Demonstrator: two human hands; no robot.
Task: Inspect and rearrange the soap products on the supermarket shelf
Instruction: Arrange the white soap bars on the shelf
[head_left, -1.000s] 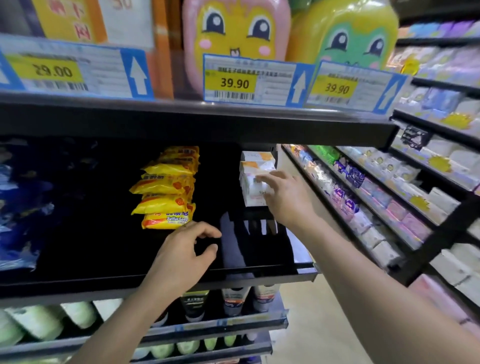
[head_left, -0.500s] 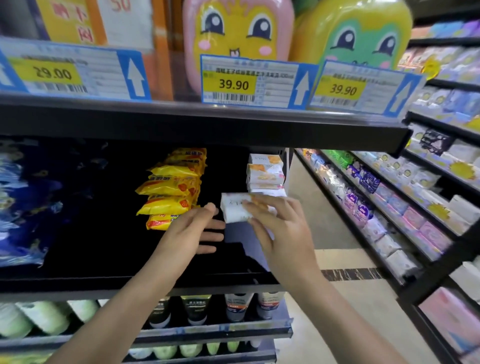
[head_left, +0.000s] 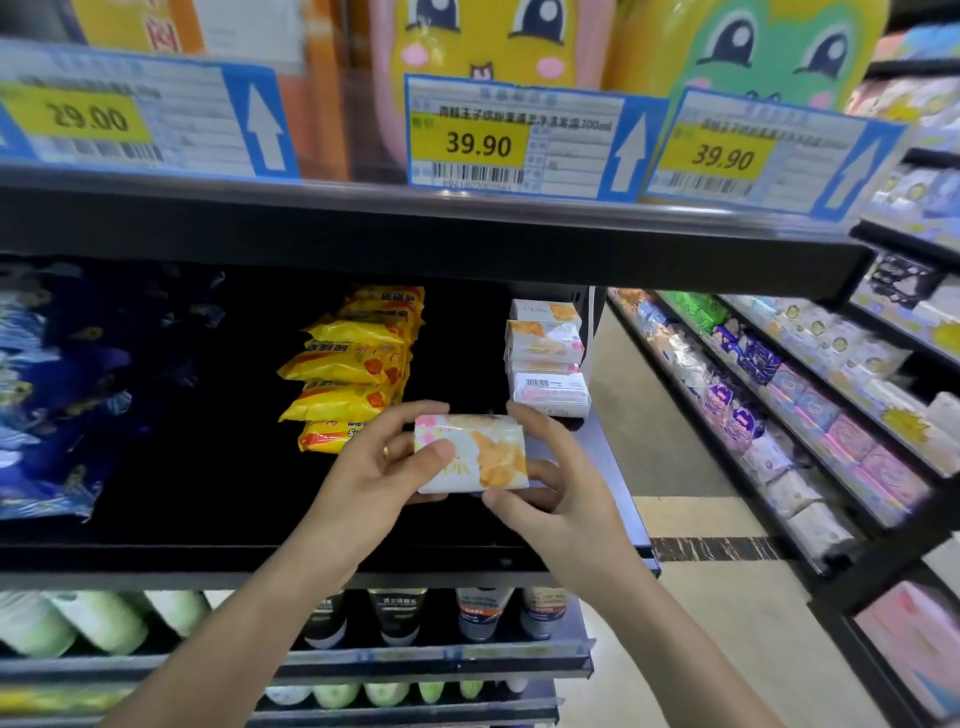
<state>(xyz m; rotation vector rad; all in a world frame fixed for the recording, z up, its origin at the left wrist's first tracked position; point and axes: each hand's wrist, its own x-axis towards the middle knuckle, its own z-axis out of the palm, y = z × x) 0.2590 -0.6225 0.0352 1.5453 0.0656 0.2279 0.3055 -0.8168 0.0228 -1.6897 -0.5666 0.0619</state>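
Observation:
A white soap bar with orange and pink print (head_left: 480, 453) is held in front of the black shelf (head_left: 218, 558), its printed face toward me. My left hand (head_left: 379, 470) grips its left end, thumb on the front. My right hand (head_left: 553, 486) grips its right end and underside with curled fingers. Behind them, a stack of the same white soap bars (head_left: 546, 358) stands at the shelf's right end. A stack of yellow soap packs (head_left: 358, 364) sits to its left.
Blue packets (head_left: 47, 395) fill the shelf's left side. Price labels (head_left: 511, 140) line the upper shelf edge, cartoon bottles behind them. Tubes (head_left: 480, 613) and green bottles stand on lower shelves. An aisle and shelves of wrapped goods (head_left: 810, 410) lie to the right.
My right hand took a soap bar off the white stack and drew it toward me. My left hand rose from the shelf and took its left end; the bar's printed face now shows.

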